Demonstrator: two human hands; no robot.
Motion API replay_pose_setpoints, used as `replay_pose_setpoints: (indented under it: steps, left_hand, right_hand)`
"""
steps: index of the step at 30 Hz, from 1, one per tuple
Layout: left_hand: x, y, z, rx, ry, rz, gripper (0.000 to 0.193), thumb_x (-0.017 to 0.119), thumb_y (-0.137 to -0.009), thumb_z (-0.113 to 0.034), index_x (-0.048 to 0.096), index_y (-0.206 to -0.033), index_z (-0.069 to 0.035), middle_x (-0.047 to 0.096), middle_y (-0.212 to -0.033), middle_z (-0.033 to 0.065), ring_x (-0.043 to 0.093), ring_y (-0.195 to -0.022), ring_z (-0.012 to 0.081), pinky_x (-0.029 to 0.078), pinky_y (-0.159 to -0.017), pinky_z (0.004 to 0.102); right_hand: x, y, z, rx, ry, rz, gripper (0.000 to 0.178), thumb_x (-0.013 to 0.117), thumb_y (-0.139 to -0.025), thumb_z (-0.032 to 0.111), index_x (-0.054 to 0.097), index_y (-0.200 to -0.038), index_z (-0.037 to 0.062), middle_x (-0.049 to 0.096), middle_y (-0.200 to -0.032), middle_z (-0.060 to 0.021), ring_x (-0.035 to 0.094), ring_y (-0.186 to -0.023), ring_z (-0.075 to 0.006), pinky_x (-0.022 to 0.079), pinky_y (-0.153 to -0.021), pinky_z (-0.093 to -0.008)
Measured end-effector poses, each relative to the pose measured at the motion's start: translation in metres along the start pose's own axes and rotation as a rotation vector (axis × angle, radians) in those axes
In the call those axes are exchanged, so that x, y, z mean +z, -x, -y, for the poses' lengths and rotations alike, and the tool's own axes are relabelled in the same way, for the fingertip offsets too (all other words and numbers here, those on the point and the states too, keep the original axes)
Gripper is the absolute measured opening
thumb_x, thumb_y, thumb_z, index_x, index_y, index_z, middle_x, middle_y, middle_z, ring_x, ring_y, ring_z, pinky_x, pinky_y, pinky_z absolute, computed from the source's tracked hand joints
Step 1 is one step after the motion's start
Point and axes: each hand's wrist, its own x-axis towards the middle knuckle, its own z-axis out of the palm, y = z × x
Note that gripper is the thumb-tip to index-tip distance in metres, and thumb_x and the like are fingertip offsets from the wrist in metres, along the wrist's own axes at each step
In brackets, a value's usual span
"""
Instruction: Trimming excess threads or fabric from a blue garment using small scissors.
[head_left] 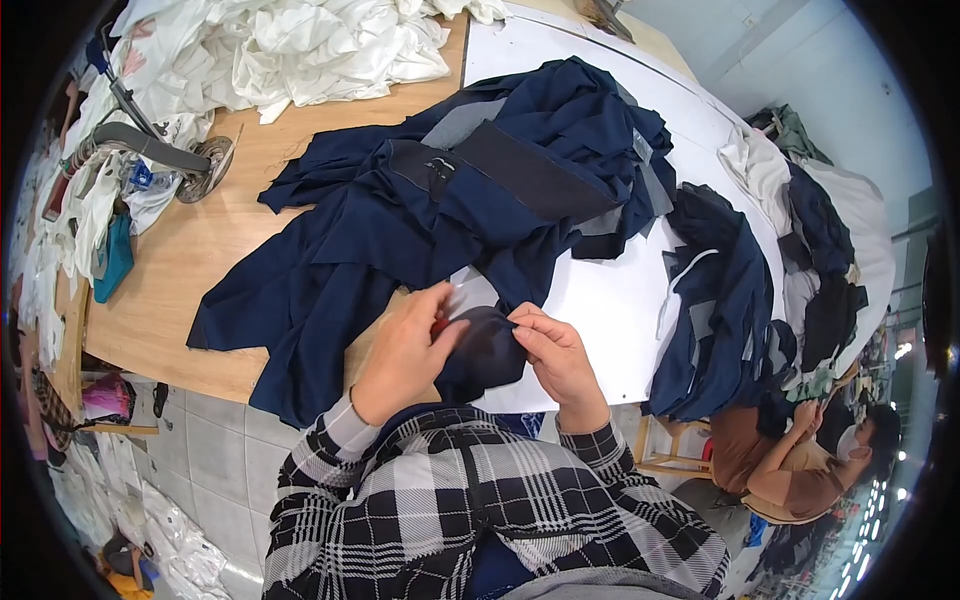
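The left hand (405, 352) is pinching the near edge of a dark navy fabric piece (487, 350) at lower centre of the frame, with thumb and fingertips closed on the cloth; a small red item is showing under the thumb, too small to identify. The right hand (556, 360) is gripping the same fabric piece from the opposite side, its fingers curled and closed on the upper right edge. The piece is being held between both hands at the front edge of the table, and a light grey lining patch (470, 290) is lying just above it. Both forearms, in plaid sleeves (450, 500), are entering from the lower edge. Behind the hands, a large heap of navy garment pieces (450, 190) is spreading across the centre of the frame, partly on the wooden table (190, 280) and partly on a white board (610, 300). A second stack of navy and grey pieces (725, 310) is lying at right of the board. A pile of white cloth (300, 50) is occupying the upper left. A metal tool with a round wheel (205, 165) is resting at left. Another person (800, 460) is sitting at lower right.
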Motion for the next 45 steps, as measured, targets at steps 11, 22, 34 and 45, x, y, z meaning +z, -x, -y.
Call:
replay_pose_setpoints:
  steps: [11,22,34,45]
  left_hand:
    - [-0.014,-0.005,-0.023,0.146,0.07,0.087,0.038,0.072,-0.073,-0.006,0.059,-0.108,-0.003,0.055,-0.082,0.0033,0.047,-0.063,0.0059,0.038,-0.054,0.0185]
    - [0.0,-0.006,-0.011,0.019,0.13,0.235,0.02,0.065,-0.08,-0.014,0.062,-0.092,0.001,0.062,-0.076,0.0118,0.058,-0.06,0.0195,0.045,-0.056,0.0283]
    - [-0.016,-0.022,-0.002,-0.136,0.278,0.563,0.01,0.062,-0.084,-0.008,0.058,-0.084,0.001,0.052,-0.072,-0.0002,0.046,-0.066,0.006,0.038,-0.059,0.0204]
    - [0.001,-0.039,0.02,-0.504,0.81,0.669,0.011,0.068,-0.08,-0.016,0.061,-0.083,-0.008,0.052,-0.066,-0.0071,0.042,-0.053,0.0009,0.028,-0.044,0.0164]
  right_hand:
    - [0.01,-0.002,0.005,-0.129,0.355,-0.003,0.014,0.05,-0.09,0.006,0.057,-0.089,-0.0058,0.049,-0.085,-0.0015,0.045,-0.075,-0.0071,0.035,-0.066,-0.0185]
    - [0.006,0.001,0.007,-0.311,0.781,-0.1,0.01,0.062,-0.082,0.005,0.063,-0.087,-0.0036,0.055,-0.075,-0.0052,0.05,-0.06,-0.0119,0.038,-0.053,-0.0235]
    - [0.006,0.005,0.024,-0.097,0.724,0.087,0.007,0.064,-0.077,0.0,0.061,-0.082,-0.0041,0.053,-0.075,-0.0022,0.047,-0.066,-0.0093,0.035,-0.057,-0.0214]
    - [-0.008,-0.005,0.007,-0.116,0.306,0.233,0.006,0.065,-0.079,0.004,0.062,-0.082,-0.0006,0.05,-0.103,-0.0049,0.048,-0.087,-0.0109,0.038,-0.076,-0.0217]
